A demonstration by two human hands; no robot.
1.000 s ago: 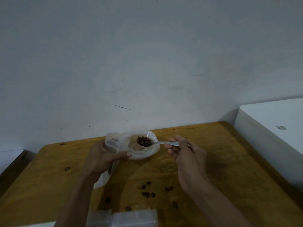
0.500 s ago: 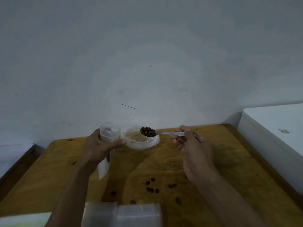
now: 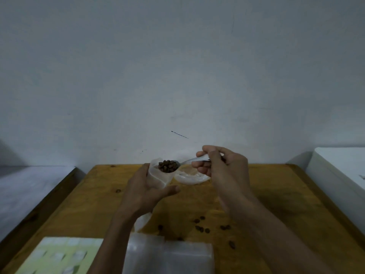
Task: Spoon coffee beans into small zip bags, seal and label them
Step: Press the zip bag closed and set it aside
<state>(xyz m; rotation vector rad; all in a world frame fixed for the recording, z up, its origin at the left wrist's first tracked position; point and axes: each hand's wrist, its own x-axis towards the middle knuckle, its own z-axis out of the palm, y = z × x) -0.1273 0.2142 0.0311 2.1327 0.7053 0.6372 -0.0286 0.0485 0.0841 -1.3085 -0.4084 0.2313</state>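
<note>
Since the camera looks down from the person's head, lines run near edge to far wall.
Label sheet: near left on the table, pale green with white stickers; parked there, I judge, for the labelling step.
Spare zip bags: clear stack at the near edge, centre, within easy reach for the next fill.
Spilled beans: a few loose on the wood, near right of centre, likely misses.
Left hand: wrapped round the open zip bag, holding it upright off the table, mouth up so it catches the pour.
Right hand: pinching the spoon handle, bowl kept level.
Coffee beans: heaped in the bowl, right over the bag mouth, not yet tipped.
Supply bag: white, crumpled open on the table just behind the hands; contents not visible.
White cabinet: far right, beside the table.
</note>
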